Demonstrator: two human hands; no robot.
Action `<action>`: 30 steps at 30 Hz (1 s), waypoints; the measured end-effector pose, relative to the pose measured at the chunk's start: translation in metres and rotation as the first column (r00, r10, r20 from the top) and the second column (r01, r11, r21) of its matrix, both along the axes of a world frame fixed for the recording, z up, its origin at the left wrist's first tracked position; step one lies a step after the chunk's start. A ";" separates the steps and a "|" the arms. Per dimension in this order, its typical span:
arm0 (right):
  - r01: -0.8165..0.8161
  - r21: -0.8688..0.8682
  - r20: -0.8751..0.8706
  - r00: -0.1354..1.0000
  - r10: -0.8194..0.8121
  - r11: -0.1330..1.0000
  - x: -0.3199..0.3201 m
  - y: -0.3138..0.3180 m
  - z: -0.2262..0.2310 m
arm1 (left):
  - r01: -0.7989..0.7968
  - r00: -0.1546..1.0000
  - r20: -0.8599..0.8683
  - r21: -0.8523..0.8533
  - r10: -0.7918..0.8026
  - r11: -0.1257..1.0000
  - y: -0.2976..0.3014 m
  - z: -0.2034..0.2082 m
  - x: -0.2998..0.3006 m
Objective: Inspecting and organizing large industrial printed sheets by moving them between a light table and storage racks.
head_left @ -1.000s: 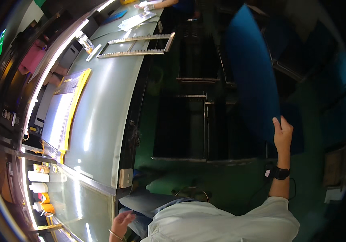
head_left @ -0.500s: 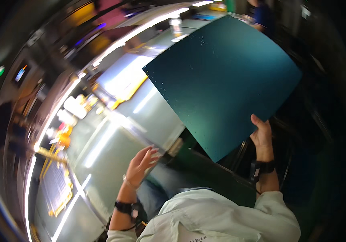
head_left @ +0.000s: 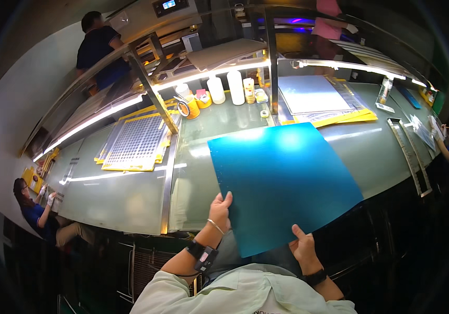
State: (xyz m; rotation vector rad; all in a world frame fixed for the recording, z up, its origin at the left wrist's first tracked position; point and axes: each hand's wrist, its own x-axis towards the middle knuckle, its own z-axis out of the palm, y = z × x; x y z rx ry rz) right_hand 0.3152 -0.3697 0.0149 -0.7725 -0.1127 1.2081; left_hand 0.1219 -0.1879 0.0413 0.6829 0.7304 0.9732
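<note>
A large flat blue sheet [head_left: 282, 183] with a glossy face is held tilted in front of me, its far part over the bench and its near corner close to my body. My left hand [head_left: 220, 210] grips its left edge, thumb on the face and fingers behind. On the near edge, my right hand [head_left: 303, 244] holds it the same way, with the thumb on top. The fingers under the sheet are hidden. Bright light reflects from the sheet's far edge.
The greenish glass bench [head_left: 193, 183] carries patterned yellow-edged sheets [head_left: 133, 144], white bottles [head_left: 236, 88], tape rolls [head_left: 183, 108] and a pale panel [head_left: 313, 95]. A metal frame [head_left: 408, 157] lies at right. Lit shelf posts [head_left: 154, 99] rise behind. A seated person [head_left: 38, 209] works at left.
My left hand, free before, now grips the sheet's left edge. The sheet has swung from the right to over the bench before me, and my view has turned left.
</note>
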 end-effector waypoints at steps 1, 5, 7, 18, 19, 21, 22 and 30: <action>-0.252 -0.022 0.015 0.967 0.253 0.967 0.002 -0.001 -0.001 | -0.045 0.996 -0.078 -0.017 0.044 0.999 0.006 0.000 -0.011; -0.857 -0.317 0.255 0.337 0.907 0.407 0.026 -0.011 0.006 | -0.043 0.945 -0.326 -0.015 0.036 0.999 0.045 0.002 -0.077; -0.836 -0.372 0.425 0.234 0.874 0.404 0.065 -0.013 0.024 | -0.001 0.929 -0.370 -0.051 -0.018 0.999 0.070 -0.018 -0.126; 0.031 -0.178 0.813 0.567 0.129 0.983 0.265 0.129 0.168 | 0.027 0.919 -0.393 0.114 0.020 0.993 0.088 0.003 -0.165; 0.041 -0.177 0.832 0.540 0.127 0.983 0.269 0.148 0.170 | -0.002 0.922 -0.379 0.215 0.085 0.977 0.087 0.008 -0.163; -0.066 -0.197 0.906 0.369 0.208 0.978 0.268 0.168 0.183 | -0.096 0.945 -0.276 0.273 0.174 0.957 0.071 0.032 -0.172; -0.092 -0.121 0.991 0.042 0.125 0.988 0.267 0.189 0.171 | -0.096 0.956 -0.234 0.321 0.177 0.942 0.064 0.043 -0.176; -0.618 -0.159 0.866 0.287 0.409 0.770 0.174 0.234 0.236 | -0.270 0.920 -0.087 0.569 0.383 0.777 0.048 0.137 -0.176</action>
